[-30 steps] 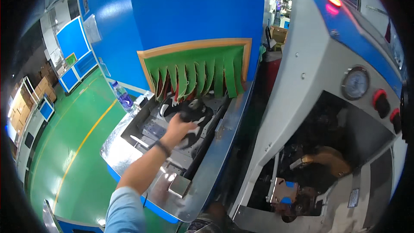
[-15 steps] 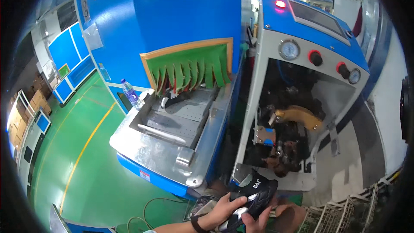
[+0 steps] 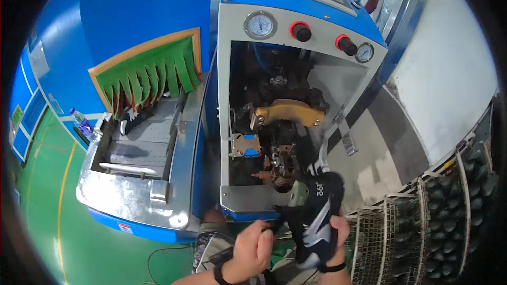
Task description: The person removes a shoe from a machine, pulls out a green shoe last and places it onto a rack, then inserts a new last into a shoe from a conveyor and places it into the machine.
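A black sneaker (image 3: pixel 317 216) with a silver-white side stripe is held up in front of me, near the lower front of the open machine. My right hand (image 3: pixel 340 237) grips it from the right, fingers wrapped round its side. At the sneaker's collar a pale green piece (image 3: pixel 299 193) shows. To the left of the sneaker, my left hand (image 3: pixel 253 248) is closed in a fist. A dark strip by its fingers reaches toward the sneaker; what exactly it pinches is hidden.
Ahead stands a blue-and-grey press (image 3: pixel 225 100) with gauges, knobs and a yellow curved pad (image 3: pixel 290 112). To the left, another black shoe (image 3: pixel 134 120) lies on a conveyor under a green strip curtain (image 3: pixel 153 74), beside a bottle (image 3: pixel 82 122). Wire racks (image 3: pixel 388 232) of dark rounded pieces stand right.
My view has swung right, toward the press. The sneaker has been lifted and turned more upright. My left hand has come off its side and closed beside it; my right now supports it.
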A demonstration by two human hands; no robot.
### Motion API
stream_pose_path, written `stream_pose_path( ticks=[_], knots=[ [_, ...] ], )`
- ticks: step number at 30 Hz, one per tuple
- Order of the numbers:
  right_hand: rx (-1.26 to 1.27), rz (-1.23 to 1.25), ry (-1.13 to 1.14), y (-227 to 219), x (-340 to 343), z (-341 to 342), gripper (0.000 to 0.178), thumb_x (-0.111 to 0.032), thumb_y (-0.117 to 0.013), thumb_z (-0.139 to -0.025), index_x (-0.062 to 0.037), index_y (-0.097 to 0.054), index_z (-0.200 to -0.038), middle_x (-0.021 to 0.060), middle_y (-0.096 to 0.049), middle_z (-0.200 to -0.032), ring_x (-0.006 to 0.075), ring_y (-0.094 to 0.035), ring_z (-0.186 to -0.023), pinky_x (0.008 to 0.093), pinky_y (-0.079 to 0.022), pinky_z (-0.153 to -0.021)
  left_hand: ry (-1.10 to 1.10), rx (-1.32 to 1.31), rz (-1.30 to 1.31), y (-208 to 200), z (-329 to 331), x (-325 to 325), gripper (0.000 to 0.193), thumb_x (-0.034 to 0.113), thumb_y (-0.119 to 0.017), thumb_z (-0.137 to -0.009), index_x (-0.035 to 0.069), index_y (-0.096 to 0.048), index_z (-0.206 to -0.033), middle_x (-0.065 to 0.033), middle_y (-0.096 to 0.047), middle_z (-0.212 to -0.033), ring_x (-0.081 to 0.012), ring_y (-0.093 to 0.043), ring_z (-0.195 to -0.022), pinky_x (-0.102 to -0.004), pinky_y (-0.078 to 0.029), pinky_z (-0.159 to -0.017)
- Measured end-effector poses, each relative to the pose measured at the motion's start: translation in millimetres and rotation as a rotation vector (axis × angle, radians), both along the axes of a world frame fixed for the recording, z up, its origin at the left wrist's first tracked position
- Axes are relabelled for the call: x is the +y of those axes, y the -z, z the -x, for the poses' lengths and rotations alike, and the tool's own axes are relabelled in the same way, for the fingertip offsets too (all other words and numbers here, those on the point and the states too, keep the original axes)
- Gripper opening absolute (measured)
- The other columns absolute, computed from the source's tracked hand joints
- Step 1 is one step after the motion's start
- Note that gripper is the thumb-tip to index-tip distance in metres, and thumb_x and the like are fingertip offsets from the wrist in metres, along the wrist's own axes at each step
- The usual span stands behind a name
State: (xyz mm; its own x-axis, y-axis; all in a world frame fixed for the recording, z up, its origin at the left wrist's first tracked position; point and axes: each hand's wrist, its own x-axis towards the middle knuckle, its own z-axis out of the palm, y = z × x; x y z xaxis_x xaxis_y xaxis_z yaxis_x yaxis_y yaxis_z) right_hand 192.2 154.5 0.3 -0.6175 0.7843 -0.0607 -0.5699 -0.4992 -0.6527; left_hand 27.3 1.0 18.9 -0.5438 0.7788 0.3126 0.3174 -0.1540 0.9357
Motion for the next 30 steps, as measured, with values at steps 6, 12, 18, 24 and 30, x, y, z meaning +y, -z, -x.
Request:
stream_pose_path(
  ticks=[6, 12, 18, 24, 30],
  knots=[
    [-0.675, -1.051, 0.059, -130.8, 47.7, 64.2, 0.087, -0.007, -0.074, -0.075, 0.008, -0.035, -0.151, 0.0179, -0.055, -0.14, 0.0211, -0.056, -0.123, 0.0322, -0.042, -0.105, 0.056, -0.181, 0.461, 56.0, 40.1, -13.6, 0.032, 0.025, -0.058, -0.098, -0.001, -0.062, -0.08, -0.0225, -0.059, -0.074, -0.0431, -0.061, -0.07, -0.0452, -0.048, -0.062],
    [-1.22, -1.357, -0.123, -161.7, 92.1, 128.3, 0.084, -0.021, -0.07, -0.077, -0.0018, -0.038, -0.152, 0.0311, -0.065, -0.12, 0.0301, -0.067, -0.109, 0.0329, -0.049, -0.094, 0.365, -0.121, 0.481, 91.9, 29.7, -17.7, 0.036, 0.033, -0.057, -0.098, -0.002, -0.066, -0.091, -0.0226, -0.066, -0.081, -0.0436, -0.065, -0.079, -0.0467, -0.052, -0.069],
    [-1.606, -1.481, -0.268, -153.8, 102.9, 166.7, 0.084, -0.04, -0.063, -0.084, -0.0022, -0.032, -0.153, 0.0361, -0.061, -0.119, 0.0491, -0.06, -0.111, 0.0457, -0.048, -0.097, 0.469, -0.161, 0.493, 97.4, 38.0, -21.3, 0.037, 0.034, -0.056, -0.098, -0.001, -0.068, -0.097, -0.0239, -0.068, -0.088, -0.0435, -0.067, -0.085, -0.0475, -0.053, -0.074],
    [-1.58, -1.588, -0.208, -141.5, 111.3, 172.6, 0.083, -0.04, -0.06, -0.09, -0.002, -0.026, -0.155, 0.0373, -0.056, -0.125, 0.0513, -0.056, -0.116, 0.0481, -0.045, -0.1, 0.387, -0.144, 0.458, 122.0, 50.9, -31.2, 0.038, 0.035, -0.055, -0.099, -0.001, -0.067, -0.096, -0.0254, -0.067, -0.087, -0.0446, -0.065, -0.084, -0.051, -0.052, -0.075],
    [-1.459, -1.681, -0.034, -137.1, 103.5, 155.8, 0.081, -0.031, -0.062, -0.09, -0.0029, -0.024, -0.156, 0.0381, -0.052, -0.129, 0.0523, -0.053, -0.118, 0.048, -0.044, -0.1, 0.397, -0.066, 0.38, 115.5, 30.0, -26.2, 0.038, 0.036, -0.052, -0.1, 0.001, -0.067, -0.102, -0.0245, -0.068, -0.094, -0.0457, -0.065, -0.088, -0.0535, -0.051, -0.078]
  ],
)
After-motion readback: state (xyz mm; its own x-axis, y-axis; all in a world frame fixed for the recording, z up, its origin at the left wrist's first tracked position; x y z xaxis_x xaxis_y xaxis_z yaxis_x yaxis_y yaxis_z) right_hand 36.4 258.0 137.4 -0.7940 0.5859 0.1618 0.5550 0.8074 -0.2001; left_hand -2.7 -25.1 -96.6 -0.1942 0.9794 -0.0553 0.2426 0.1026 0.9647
